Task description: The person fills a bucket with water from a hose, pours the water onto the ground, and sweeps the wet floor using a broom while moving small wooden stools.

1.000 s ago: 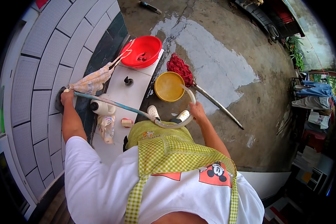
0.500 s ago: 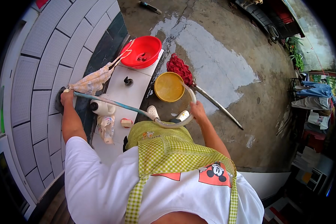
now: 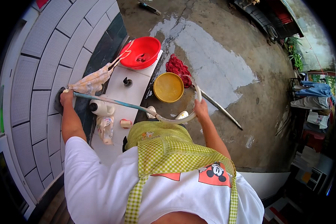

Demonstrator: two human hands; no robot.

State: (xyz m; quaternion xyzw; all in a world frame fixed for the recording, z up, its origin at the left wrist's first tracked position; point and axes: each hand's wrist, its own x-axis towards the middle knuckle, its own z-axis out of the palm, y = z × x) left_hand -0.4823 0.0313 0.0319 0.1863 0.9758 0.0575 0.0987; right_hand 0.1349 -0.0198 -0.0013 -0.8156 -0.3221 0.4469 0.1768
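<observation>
My left hand (image 3: 66, 98) is closed at the wall end of a blue and clear hose (image 3: 123, 103), beside a patterned cloth (image 3: 91, 83) hanging there. My right hand (image 3: 201, 108) grips the clear part of the hose near its free end. That end now points over the red mop head (image 3: 178, 69), just right of the yellow bucket (image 3: 168, 88). The bucket stands on the floor in front of my shoes and seems to hold liquid. Whether water runs from the hose is hard to tell.
On the white ledge (image 3: 125, 98) stand a red basin (image 3: 141, 52), a small black bottle top (image 3: 127, 82), a white jug (image 3: 100, 107), a plastic bag (image 3: 105, 128) and a soap-like block (image 3: 126, 123). The mop handle (image 3: 222, 109) lies across the floor. Clothes (image 3: 315, 91) hang at the right.
My right hand has moved slightly to the right, and the hose's free end has swung from the yellow bucket to over the red mop head. My left hand has stayed in place.
</observation>
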